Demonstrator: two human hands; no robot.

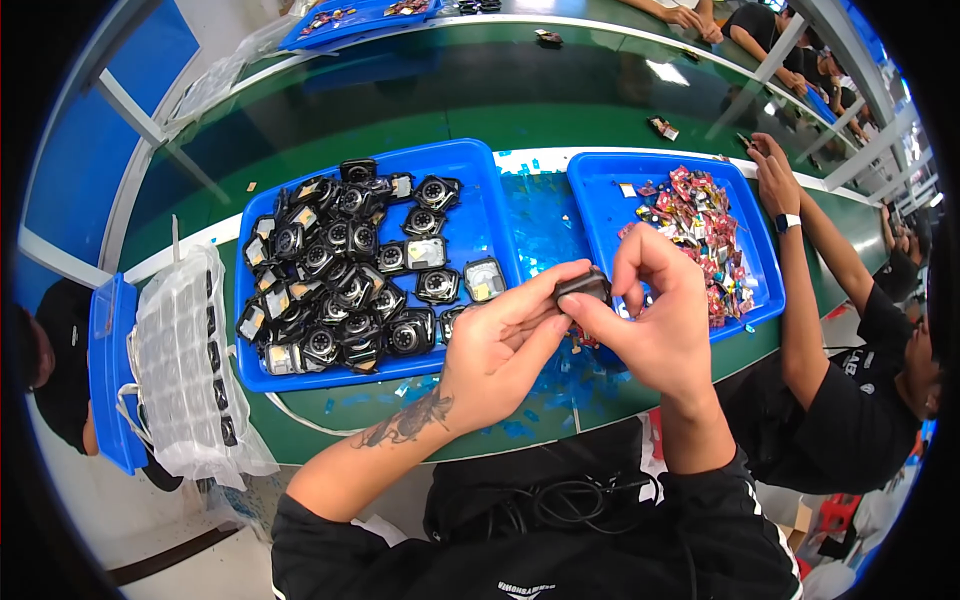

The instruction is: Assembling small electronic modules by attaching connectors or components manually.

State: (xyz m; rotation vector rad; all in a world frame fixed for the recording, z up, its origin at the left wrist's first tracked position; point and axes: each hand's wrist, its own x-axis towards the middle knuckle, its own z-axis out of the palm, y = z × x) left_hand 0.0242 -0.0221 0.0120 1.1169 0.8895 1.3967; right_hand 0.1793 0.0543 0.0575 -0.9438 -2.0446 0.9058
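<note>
Between the two trays, a black smartwatch case (584,287) is held up in front of me. My left hand (505,345) grips it from the left, its fingertips along the upper edge. My right hand (665,318) has its thumb pressed on the near side, with the index finger curled above the right end. The face turned away from me is hidden. To the left, a blue tray (497,200) carries a heap of black watch cases (340,235). On the right, another blue tray (590,195) contains a pile of small red, yellow and silver parts (700,215).
Blue film scraps (545,225) litter the green bench between the trays. A clear plastic compartment tray (185,350) stands at the left edge. Beyond runs a dark green belt (390,100) with small parts on it. A co-worker's hand (775,185) reaches in from the right.
</note>
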